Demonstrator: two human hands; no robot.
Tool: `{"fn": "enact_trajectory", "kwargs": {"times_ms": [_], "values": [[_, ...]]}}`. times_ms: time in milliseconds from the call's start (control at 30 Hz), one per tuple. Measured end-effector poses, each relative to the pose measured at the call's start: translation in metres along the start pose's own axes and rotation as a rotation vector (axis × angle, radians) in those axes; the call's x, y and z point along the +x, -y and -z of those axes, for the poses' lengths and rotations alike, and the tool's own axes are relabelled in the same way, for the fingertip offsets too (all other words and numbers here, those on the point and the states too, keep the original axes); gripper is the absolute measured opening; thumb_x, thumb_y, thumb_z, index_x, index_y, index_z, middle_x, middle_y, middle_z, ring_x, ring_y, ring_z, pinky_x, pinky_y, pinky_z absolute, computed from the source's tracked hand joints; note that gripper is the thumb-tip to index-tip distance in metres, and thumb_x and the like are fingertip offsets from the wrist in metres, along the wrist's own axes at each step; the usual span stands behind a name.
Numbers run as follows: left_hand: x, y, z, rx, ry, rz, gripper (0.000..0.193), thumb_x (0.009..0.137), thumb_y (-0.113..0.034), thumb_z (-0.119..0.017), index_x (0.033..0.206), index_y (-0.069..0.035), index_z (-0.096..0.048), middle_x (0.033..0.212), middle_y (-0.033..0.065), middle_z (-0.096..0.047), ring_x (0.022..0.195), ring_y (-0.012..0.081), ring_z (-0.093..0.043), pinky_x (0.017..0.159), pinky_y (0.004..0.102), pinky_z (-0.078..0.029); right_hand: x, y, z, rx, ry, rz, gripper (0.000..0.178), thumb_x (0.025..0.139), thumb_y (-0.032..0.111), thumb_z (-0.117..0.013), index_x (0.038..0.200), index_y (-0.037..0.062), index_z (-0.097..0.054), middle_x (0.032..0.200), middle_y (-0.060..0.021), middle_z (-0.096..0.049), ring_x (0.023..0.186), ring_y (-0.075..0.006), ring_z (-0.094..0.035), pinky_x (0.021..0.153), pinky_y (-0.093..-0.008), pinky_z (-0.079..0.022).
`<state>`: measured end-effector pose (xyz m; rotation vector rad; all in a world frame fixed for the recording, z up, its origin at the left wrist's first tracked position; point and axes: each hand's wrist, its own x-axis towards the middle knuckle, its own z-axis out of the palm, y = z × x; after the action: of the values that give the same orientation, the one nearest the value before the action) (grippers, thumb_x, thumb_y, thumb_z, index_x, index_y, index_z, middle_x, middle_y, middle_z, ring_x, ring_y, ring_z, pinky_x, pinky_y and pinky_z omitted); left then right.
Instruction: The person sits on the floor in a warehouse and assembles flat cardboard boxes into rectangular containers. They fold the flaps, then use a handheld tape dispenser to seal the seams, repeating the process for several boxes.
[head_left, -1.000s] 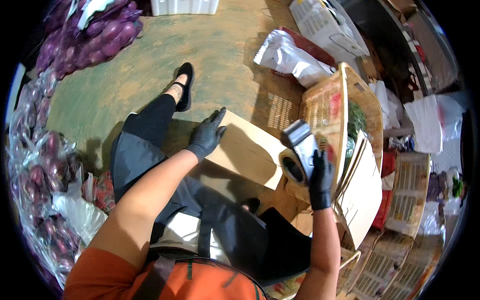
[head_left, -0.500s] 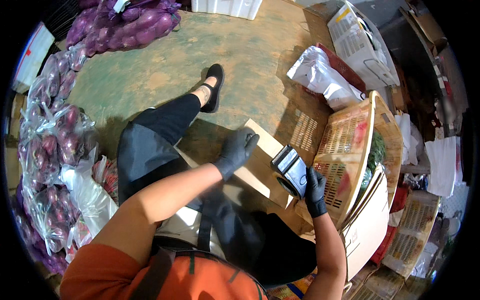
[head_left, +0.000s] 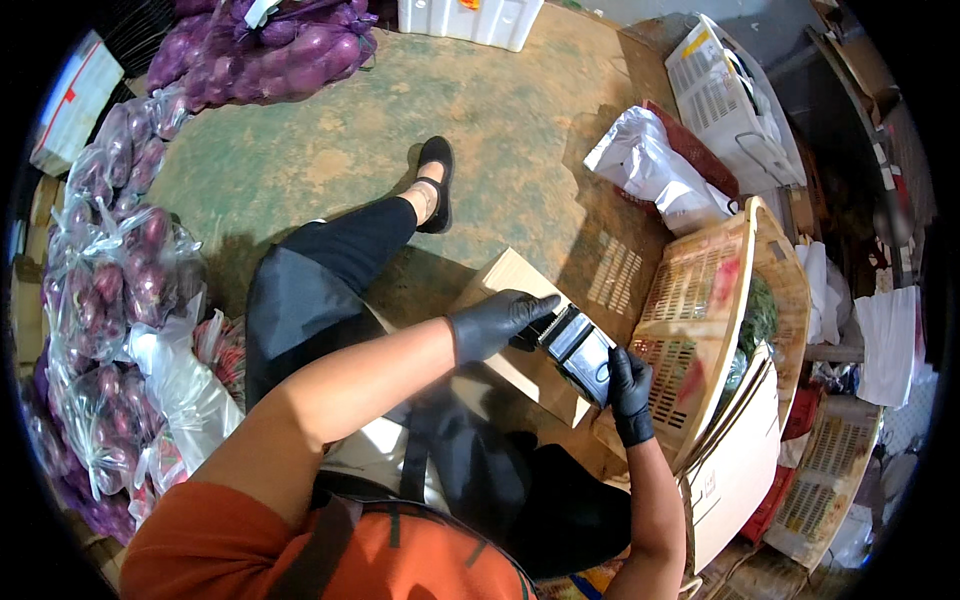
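Right of centre, our gloved right hand (head_left: 630, 388) grips the smooth, boxy tape dispenser (head_left: 585, 352) over an oblong cardboard box (head_left: 507, 277). Our left hand (head_left: 500, 325) reaches its front end; we cannot tell whether it pinches. A slotted plastic crate (head_left: 697, 300) stands right.

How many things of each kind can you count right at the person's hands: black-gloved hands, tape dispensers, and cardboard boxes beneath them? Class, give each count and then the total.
Black-gloved hands: 2
Tape dispenser: 1
Cardboard box beneath them: 1
Total: 4
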<state>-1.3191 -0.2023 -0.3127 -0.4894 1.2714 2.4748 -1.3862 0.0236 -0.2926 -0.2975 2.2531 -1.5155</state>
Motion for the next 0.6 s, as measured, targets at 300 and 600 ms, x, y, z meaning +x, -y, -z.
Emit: {"fn": "enact_trajectory", "kwargs": {"times_ms": [300,600], "values": [[0.008,0.008,0.005,0.526,-0.346,-0.207,0.009,0.070,-0.002,-0.052,0.066,-0.002,-0.060,0.063,0.0067,-0.058,0.054,0.0124,-0.053,0.049,0.0259,-0.043,0.000,0.013,-0.006,-0.022,0.132,-0.028,0.028,0.079,0.025,-0.058,0.074,-0.0028,-0.060,0.060,-0.0023,-0.056,0.049,-0.0079,-0.047,0.046,-0.0221,-0.038],[0.007,-0.009,0.129,0.795,-0.664,-0.330,0.012,0.071,-0.013,-0.059,0.066,-0.001,-0.059,0.064,0.0091,-0.060,0.060,0.0156,-0.055,0.055,0.0293,-0.043,0.001,0.011,0.006,-0.246,0.131,0.007,0.025,0.074,0.022,-0.060,0.075,-0.0029,-0.061,0.060,-0.0058,-0.058,0.050,-0.0090,-0.050,0.047,-0.0232,-0.040]]}}
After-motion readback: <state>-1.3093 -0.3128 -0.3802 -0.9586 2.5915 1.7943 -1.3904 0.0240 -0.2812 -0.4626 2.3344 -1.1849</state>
